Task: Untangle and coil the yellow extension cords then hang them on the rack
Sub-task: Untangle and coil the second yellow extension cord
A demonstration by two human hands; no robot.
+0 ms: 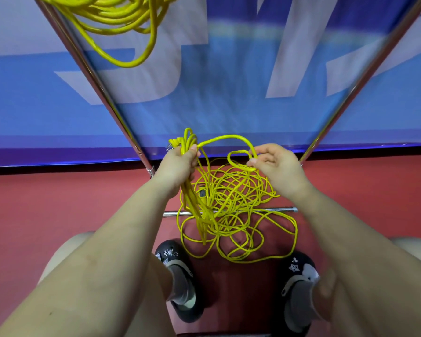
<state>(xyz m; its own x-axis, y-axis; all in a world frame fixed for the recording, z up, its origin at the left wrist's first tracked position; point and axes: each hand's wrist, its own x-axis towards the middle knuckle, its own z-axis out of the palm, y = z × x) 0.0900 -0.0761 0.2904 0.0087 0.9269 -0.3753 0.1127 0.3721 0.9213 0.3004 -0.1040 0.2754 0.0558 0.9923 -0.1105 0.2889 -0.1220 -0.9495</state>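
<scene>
Left hand (pixel 180 164): fingers curled tight around a bunch of gathered loops (pixel 188 142) of thin yellow cord; the bunch stands up above the fist and long strands hang down below it. Two small metal prongs show at the bunch's left edge, just by the knuckles.
Right hand (pixel 275 161): thumb and fingers pinched together on a single strand (pixel 231 137), which arches over from the left grip and curls into a small loop under the fingertips.
Tangle (pixel 236 215): the rest of the cord lies in a loose, knotted heap on the floor, below and between both hands, with wide loops spilling toward the feet. A small dark block sits in the heap near the left wrist; what it is I cannot tell.
Cord: round, smooth, bright yellow, thin and limp.
Hung coil (pixel 122 23): more yellow cord in drooping loops at the top left, by the rack's left pole.
Rack (pixel 100 88): shiny round metal tubes; two poles slant up and apart, and a low bar (pixel 277 210) lies across the floor, partly under the tangle.
Floor (pixel 58 203): matt red.
Banner (pixel 229 98): blue sheet with large pale shapes, behind the rack.
Shoes (pixel 180 276): black, perforated, with small charms, either side of the tangle's near edge.
</scene>
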